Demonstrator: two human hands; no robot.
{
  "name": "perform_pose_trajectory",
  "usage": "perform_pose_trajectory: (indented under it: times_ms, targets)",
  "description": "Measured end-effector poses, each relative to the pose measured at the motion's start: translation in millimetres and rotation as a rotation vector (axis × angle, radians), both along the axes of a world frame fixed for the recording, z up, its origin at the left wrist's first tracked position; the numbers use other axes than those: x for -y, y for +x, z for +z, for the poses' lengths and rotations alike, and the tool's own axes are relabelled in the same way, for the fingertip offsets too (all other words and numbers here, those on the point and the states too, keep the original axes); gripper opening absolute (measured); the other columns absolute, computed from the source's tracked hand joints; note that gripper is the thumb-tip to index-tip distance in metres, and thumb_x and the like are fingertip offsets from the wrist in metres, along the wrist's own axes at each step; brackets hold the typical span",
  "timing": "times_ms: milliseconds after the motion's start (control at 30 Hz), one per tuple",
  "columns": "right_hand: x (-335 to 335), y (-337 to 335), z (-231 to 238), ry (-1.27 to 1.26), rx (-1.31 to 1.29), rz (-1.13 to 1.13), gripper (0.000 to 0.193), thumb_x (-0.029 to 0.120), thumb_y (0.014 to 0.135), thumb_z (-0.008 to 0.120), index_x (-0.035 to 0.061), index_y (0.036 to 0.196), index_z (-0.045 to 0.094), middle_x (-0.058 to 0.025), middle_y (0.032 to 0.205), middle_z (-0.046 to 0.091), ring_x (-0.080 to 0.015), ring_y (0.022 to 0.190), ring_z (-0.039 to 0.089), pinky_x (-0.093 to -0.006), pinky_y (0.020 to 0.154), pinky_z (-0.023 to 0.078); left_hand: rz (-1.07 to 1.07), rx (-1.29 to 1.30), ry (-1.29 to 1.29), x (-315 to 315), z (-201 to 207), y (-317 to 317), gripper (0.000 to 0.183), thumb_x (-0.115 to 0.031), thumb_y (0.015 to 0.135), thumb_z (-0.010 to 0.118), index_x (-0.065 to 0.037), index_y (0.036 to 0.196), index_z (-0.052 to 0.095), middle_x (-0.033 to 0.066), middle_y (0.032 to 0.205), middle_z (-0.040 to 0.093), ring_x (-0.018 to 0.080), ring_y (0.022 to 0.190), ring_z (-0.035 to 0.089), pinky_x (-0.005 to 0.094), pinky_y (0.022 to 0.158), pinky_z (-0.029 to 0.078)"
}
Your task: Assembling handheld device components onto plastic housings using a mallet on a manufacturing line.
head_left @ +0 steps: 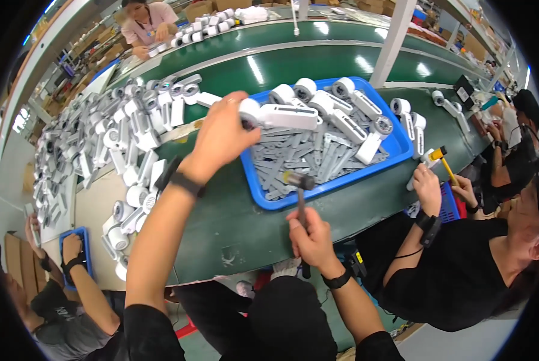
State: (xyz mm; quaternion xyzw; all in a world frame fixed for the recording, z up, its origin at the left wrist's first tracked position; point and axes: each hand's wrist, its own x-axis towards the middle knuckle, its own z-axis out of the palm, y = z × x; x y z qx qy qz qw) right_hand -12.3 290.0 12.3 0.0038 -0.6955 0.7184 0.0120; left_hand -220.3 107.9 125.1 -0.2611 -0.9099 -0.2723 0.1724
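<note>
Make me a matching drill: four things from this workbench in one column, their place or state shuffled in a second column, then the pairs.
1. left hand
2. right hand
3. blue bin
4. white parts pile

a. on the belt, holding grey strips
b. gripping a hammer by the handle
c. heaped left of the bin
d. holding a white part over the bin's edge

Pairs: 1-d, 2-b, 3-a, 4-c

Green-topped desk (233, 228) curving across the view, blue tray (396, 147) of grey strips and white handheld parts on it, big heap of white parts (119, 138) at left, loose white parts (409, 120) at right
</note>
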Motion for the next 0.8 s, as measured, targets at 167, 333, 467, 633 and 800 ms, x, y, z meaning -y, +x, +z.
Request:
perform_pose_trajectory:
  times_ms: [167,333,467,633,800]
  targets:
    - [9,3,-15,-0.117,-0.073,-0.197,0.013,0.013,0.107,0.05,0.0022,0.114,0.051,-0.0017,0.058,0.052,-0.0098,0.039,0.046,-0.026,0.04,0.037,0.168,-0.167,-0.07,87,-33,132,0.072,-0.009,0.074,0.083,0.004,0.136,0.048,0.0254,0.128,0.056,0.0428,0.118,0.055,0.0486,0.104,0.045]
    - [15,-5,-1,-0.139,-0.043,-0.194,0.008,0.009,0.106,0.052,0.0013,0.109,0.054,0.0002,0.057,0.051,-0.0078,0.041,0.048,-0.026,0.039,0.036,0.259,0.017,-0.11,122,-82,210,0.074,-0.008,0.074,0.083,-0.002,0.141,0.05,0.0225,0.131,0.053,0.0431,0.119,0.052,0.0483,0.102,0.046]
    - [17,-6,-5,-0.098,-0.023,-0.155,0.009,0.01,0.107,0.053,0.002,0.111,0.054,0.0004,0.057,0.05,-0.0075,0.041,0.046,-0.0258,0.039,0.036,0.283,0.056,-0.074,123,-88,215,0.072,-0.012,0.076,0.082,-0.001,0.14,0.052,0.0195,0.13,0.054,0.0408,0.115,0.053,0.0473,0.1,0.047]
    - [4,-6,4,-0.133,0.055,-0.144,0.012,0.014,0.108,0.052,0.003,0.114,0.053,-0.0005,0.059,0.051,-0.0077,0.042,0.045,-0.0251,0.04,0.035,0.234,0.125,-0.113,131,-70,219,0.088,-0.024,0.072,0.091,-0.003,0.147,0.051,0.0191,0.141,0.052,0.0406,0.121,0.052,0.048,0.106,0.043]
    - [-14,-9,-8,-0.09,-0.03,-0.187,0.015,0.021,0.109,0.05,0.0067,0.114,0.049,-0.004,0.062,0.05,-0.0117,0.043,0.044,-0.0255,0.04,0.038,0.117,0.027,-0.067,116,-27,177,0.057,-0.028,0.082,0.084,-0.002,0.13,0.066,0.0162,0.133,0.063,0.0371,0.12,0.057,0.0466,0.103,0.043]
